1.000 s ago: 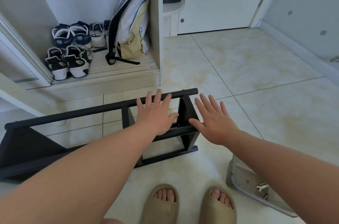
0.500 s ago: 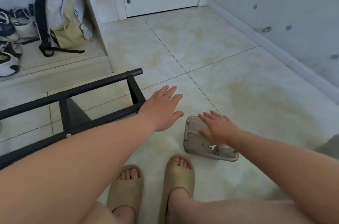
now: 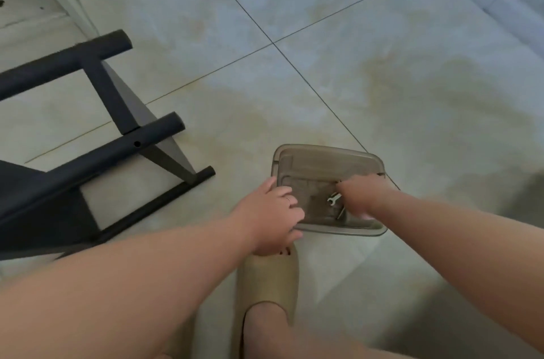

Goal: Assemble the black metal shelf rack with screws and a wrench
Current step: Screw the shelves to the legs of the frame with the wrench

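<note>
Tray (image 3: 326, 149), translucent grey, on tiled floor, just beside a tan slipper (image 3: 269, 279). Small silver wrench (image 3: 334, 199) inside; other hardware too blurred to name. Left hand (image 3: 270, 211) grips the tray's near-left rim. Right hand (image 3: 360, 197) reaches in at the wrench; grasp blurred, cannot tell. Black rack (image 3: 117, 149) lies on the floor, apart to the left. Advice: steady the tray, pinch wrench by its shank. Writing: none legible.
</note>
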Tool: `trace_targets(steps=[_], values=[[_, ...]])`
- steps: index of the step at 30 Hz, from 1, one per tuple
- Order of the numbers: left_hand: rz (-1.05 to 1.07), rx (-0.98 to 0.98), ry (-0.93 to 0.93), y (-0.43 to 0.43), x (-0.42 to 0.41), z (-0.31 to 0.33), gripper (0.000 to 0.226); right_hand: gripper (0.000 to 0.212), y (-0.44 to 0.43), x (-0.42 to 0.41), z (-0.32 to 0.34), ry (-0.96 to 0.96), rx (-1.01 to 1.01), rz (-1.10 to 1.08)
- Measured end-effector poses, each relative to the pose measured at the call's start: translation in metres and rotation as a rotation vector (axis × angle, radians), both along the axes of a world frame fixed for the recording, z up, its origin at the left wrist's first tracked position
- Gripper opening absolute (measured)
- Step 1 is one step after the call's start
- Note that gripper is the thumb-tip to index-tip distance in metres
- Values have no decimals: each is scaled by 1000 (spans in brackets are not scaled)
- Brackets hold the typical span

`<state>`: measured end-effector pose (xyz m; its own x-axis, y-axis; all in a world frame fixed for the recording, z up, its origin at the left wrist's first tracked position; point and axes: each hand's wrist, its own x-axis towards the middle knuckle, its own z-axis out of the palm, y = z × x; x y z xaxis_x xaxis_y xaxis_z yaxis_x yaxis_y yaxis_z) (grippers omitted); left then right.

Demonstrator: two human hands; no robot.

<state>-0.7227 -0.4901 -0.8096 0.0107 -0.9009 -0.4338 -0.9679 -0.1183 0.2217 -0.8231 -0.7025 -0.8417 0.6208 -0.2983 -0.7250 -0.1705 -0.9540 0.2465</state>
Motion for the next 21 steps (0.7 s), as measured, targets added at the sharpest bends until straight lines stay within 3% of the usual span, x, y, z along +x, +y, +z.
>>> trace_targets(steps=[5,14,21], values=[[6,-87,-24,7,4,-21,42,28,-8,-7,-30,-60,-52,218],[25,-178,-19,12,4,-32,43,20,-2,1,-51,-206,18,52],[32,-175,-20,13,4,-34,42,28,0,3,-53,-278,11,-34]])
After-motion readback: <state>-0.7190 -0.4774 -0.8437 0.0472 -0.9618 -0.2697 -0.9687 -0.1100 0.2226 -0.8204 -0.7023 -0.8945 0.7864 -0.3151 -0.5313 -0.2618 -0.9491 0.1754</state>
